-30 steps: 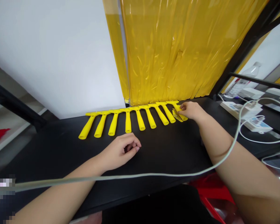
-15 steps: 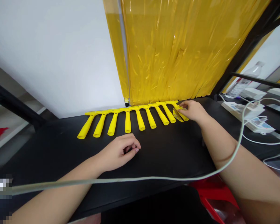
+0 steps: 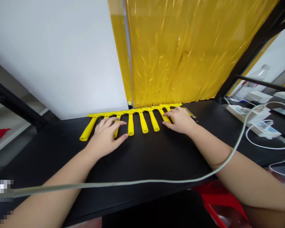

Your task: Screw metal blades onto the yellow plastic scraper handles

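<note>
Several yellow T-shaped squeegees lie side by side in a row along the back of the black table, their round handles pointing towards me. My left hand is open over the left part of the row, thumb and fingers apart, covering some handles. Over the right part rests my right hand, open with fingers slightly bent and spread, its thumb and fingertips at the handles there. Whether either hand presses on them I cannot tell. A thin, flat yellowish piece sticks out past the right hand.
A yellow plastic curtain and a white panel stand behind the row. A pale cable crosses in front of my forearms. On the right are white devices with cords and a clear bottle. Red material shows below.
My left hand has moved up and left onto the row and its curled fingers have spread. My right hand has moved left from the end of the row onto the handles.
</note>
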A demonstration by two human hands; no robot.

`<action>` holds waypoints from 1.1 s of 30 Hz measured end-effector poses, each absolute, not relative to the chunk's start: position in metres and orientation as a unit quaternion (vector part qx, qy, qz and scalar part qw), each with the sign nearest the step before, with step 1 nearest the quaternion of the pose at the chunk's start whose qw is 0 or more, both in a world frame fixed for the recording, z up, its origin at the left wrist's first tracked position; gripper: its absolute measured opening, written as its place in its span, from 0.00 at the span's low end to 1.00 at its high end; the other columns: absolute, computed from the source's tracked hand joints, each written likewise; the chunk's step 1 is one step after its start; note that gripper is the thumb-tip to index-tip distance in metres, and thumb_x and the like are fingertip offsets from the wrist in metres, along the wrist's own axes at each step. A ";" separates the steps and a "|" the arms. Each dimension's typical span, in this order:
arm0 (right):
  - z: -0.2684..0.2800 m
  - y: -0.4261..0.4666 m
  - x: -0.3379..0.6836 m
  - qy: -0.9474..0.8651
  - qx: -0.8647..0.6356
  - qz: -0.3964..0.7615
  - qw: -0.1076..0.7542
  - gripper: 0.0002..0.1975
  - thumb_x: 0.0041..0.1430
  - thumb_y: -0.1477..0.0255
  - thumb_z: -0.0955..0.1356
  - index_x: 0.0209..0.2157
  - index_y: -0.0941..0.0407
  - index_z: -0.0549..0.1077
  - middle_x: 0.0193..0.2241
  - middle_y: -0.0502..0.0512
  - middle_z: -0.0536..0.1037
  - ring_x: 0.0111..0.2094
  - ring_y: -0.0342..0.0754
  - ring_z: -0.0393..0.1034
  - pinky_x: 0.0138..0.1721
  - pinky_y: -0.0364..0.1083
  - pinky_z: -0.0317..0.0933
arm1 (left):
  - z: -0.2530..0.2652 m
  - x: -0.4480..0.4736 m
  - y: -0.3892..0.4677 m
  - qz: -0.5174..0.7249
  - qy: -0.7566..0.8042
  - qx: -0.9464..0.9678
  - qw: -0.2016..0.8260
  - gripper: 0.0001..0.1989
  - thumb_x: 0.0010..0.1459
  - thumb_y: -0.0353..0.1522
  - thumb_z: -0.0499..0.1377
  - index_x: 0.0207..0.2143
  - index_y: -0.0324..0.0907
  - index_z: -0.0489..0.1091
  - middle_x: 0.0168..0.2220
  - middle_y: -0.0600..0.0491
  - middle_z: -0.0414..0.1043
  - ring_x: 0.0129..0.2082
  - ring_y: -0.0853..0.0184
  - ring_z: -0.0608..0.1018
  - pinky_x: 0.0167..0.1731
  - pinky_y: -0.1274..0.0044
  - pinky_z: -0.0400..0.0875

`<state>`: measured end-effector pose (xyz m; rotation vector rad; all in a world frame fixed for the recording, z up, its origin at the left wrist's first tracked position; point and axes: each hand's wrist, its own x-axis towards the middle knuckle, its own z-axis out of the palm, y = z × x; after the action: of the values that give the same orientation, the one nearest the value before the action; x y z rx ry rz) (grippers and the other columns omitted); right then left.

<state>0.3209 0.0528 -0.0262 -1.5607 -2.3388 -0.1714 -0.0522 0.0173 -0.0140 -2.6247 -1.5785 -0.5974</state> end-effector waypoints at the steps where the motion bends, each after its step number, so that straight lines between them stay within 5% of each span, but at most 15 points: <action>1: -0.026 0.052 0.319 -0.817 -0.553 -0.062 0.152 0.21 0.65 0.56 0.70 0.51 0.56 0.81 0.46 0.62 0.81 0.51 0.64 0.67 0.55 0.59 0.61 | -0.016 -0.059 0.023 -0.169 -0.534 -0.828 0.019 0.28 0.64 0.53 0.59 0.62 0.53 0.71 0.68 0.46 0.64 0.68 0.41 0.61 0.65 0.49 0.56; 10: -0.025 0.052 0.306 -0.811 -0.570 -0.056 0.121 0.20 0.66 0.59 0.69 0.52 0.57 0.81 0.50 0.62 0.80 0.53 0.63 0.68 0.54 0.59 0.59 | -0.022 -0.079 0.041 -0.004 -0.656 -0.754 -0.024 0.43 0.62 0.67 0.45 0.74 0.64 0.53 0.78 0.47 0.44 0.76 0.36 0.46 0.64 0.32 0.40; 33: -0.025 0.046 0.296 -0.839 -0.512 -0.046 0.175 0.21 0.66 0.61 0.69 0.56 0.55 0.77 0.54 0.63 0.79 0.55 0.63 0.71 0.56 0.62 0.59 | -0.019 -0.078 0.040 -0.004 -0.688 -0.725 -0.027 0.43 0.61 0.66 0.45 0.74 0.62 0.54 0.77 0.50 0.48 0.73 0.29 0.53 0.56 0.23 0.41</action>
<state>0.2958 0.0459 -0.0252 -1.4522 -2.3789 -0.1305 -0.0785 0.0404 -0.0189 -2.3170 -2.2001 -0.0142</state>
